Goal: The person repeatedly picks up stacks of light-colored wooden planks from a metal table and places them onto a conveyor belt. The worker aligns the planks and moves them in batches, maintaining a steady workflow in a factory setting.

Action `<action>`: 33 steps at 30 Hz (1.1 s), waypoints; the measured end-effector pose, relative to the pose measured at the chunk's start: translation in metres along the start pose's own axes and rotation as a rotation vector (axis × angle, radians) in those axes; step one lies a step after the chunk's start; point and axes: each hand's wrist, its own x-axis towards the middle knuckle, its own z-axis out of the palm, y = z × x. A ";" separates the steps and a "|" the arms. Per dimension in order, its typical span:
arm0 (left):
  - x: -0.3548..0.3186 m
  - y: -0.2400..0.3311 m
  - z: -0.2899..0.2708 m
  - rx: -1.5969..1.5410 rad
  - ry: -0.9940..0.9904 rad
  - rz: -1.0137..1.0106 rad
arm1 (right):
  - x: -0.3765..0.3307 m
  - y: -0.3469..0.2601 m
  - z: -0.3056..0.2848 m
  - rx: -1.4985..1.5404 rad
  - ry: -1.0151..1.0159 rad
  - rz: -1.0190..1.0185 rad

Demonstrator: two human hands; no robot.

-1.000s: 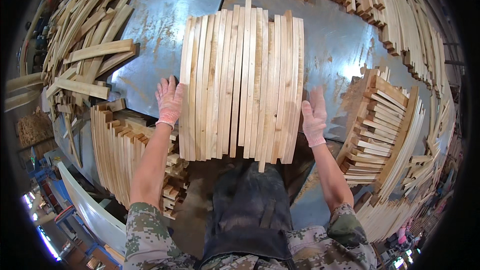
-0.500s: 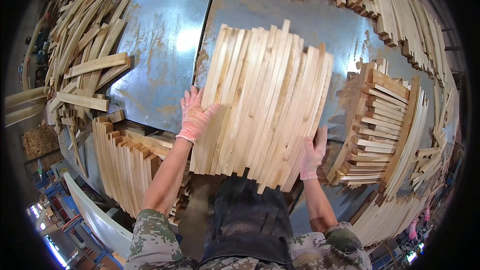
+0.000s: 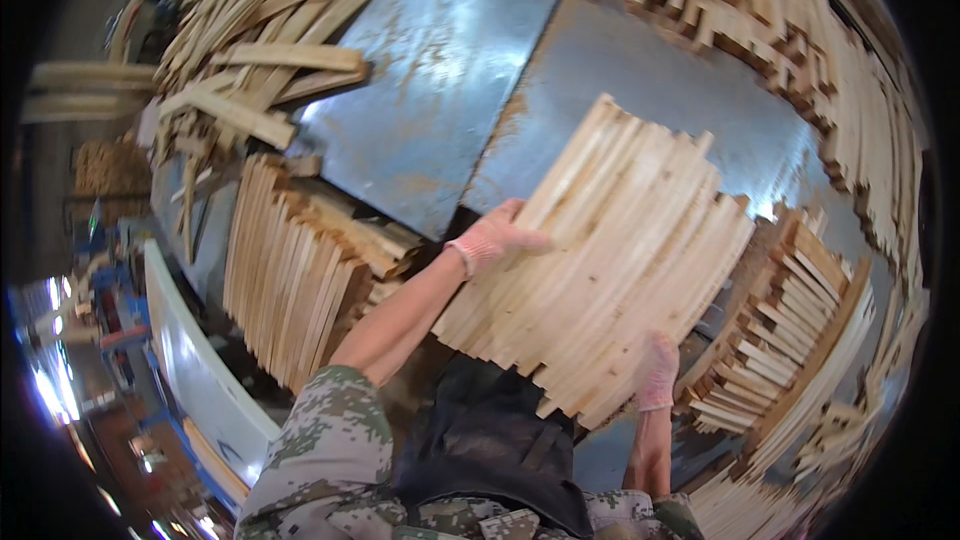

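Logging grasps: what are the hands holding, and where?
A bundle of wooden slats, squeezed at its two outer sides: left hand on one, right hand on the other.

This is a woodworking shop — a place where thin timber is sorted in bulk. Pale wooden slats [image 3: 610,270] lie in a flat batch on a worn sheet-metal desk [image 3: 440,90], and more of the same are everywhere: a loose heap of strips [image 3: 250,60] at the far left, a tight upright bundle [image 3: 290,270] beside the desk, cross-stacked piles [image 3: 790,330] at the right and a long row [image 3: 800,40] along the far edge. The person wears work gloves and a dark apron — shop-floor dress.
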 end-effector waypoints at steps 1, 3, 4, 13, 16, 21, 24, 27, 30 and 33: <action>-0.005 0.000 0.003 -0.020 -0.010 -0.023 | 0.007 0.004 -0.022 -0.005 -0.061 -0.006; -0.019 0.005 0.009 -0.061 -0.043 -0.065 | 0.007 0.000 -0.040 -0.030 -0.091 -0.019; -0.030 0.006 0.011 -0.087 -0.017 -0.066 | 0.006 -0.010 -0.043 -0.068 -0.049 -0.008; -0.164 -0.002 -0.018 -0.303 0.218 0.131 | -0.031 -0.089 0.027 -0.272 -0.434 -0.065; -0.220 -0.015 -0.032 -0.414 0.327 0.270 | -0.041 -0.108 0.082 -0.357 -0.532 -0.137; -0.350 -0.043 -0.054 -0.630 0.541 0.430 | -0.060 -0.115 0.169 -0.566 -0.825 -0.198; -0.431 -0.080 -0.069 -0.762 0.660 0.525 | -0.137 -0.087 0.251 -0.552 -0.949 -0.243; -0.519 -0.135 -0.089 -0.760 0.801 0.536 | -0.194 -0.039 0.306 -0.583 -1.105 -0.211; -0.614 -0.188 -0.088 -0.840 0.981 0.608 | -0.280 0.018 0.342 -0.635 -1.250 -0.093; -0.690 -0.255 -0.092 -0.842 1.111 0.603 | -0.366 0.075 0.357 -0.683 -1.369 0.008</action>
